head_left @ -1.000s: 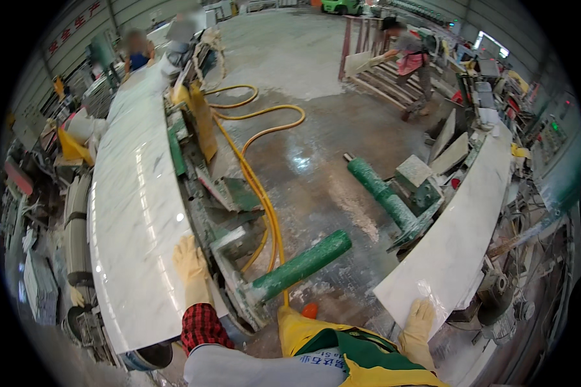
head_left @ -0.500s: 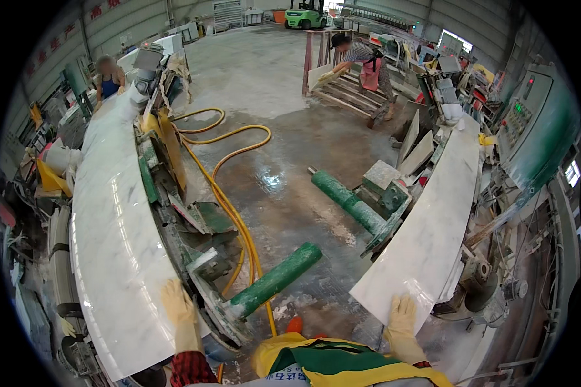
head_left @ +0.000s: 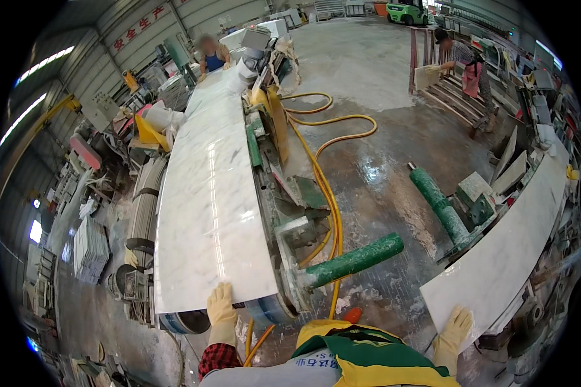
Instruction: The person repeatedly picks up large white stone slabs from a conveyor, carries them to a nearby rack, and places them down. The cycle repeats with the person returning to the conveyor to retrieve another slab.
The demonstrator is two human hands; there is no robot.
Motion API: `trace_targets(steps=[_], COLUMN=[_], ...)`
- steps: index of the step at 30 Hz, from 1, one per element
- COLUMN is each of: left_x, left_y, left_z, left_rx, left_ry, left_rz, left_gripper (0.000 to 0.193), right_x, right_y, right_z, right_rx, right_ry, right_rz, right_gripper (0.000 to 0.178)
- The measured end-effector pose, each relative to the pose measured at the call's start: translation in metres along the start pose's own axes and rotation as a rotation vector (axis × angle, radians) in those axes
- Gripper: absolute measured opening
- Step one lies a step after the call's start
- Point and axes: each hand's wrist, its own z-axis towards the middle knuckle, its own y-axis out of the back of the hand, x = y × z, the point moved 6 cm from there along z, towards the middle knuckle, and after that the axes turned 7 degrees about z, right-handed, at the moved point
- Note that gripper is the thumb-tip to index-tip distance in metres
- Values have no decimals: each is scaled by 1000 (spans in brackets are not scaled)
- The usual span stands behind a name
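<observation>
Both my hands wear cream rubber gloves. My left hand (head_left: 221, 312) lies at the near edge of a long white polished stone slab (head_left: 206, 213), its fingers stretched out over the top. The thumb is hard to make out. That slab rests on a machine bed, with a blue-sided drum (head_left: 271, 311) under its near end. On the right, my right hand (head_left: 455, 332) lies with fingers extended on the near end of a second white slab (head_left: 497, 264). Neither hand is wrapped round anything visible.
Green rollers (head_left: 355, 260) (head_left: 439, 205) jut into the aisle between the slabs. Yellow hoses (head_left: 323, 180) run along the wet floor. One person (head_left: 213, 57) stands beyond the left slab; another (head_left: 461, 58) bends over a wooden rack (head_left: 455, 100). A green forklift (head_left: 407, 11) stands far back.
My view has swung left, so the scene sits further right. My left hand lay further onto the left slab before; now it is at the near edge. The right hand stays on its slab.
</observation>
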Motion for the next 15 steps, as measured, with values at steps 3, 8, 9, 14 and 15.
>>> trace_targets(steps=[3,8,9,14,15], left_x=[4,-7,-8,-17,-20], left_y=[-1,-10,-18,-12,-14], left_z=[3,10,13,19,22], left_rx=[171,203,176,185,182], left_ry=[21,183,199,280,287], left_rz=[111,139,151,165,162], left_gripper=[94,94,94,94,94], right_x=[-15,0,-6,-7,-8], right_y=[-16,11,3,-4,-1], right_z=[-1,5,4,5,7], right_rx=[-57,44,10,-14,-6], right_ry=[20,-45,-28,-42,-44], right_rz=[-24,71,52,47,34], right_gripper=[95,87,87,83,81])
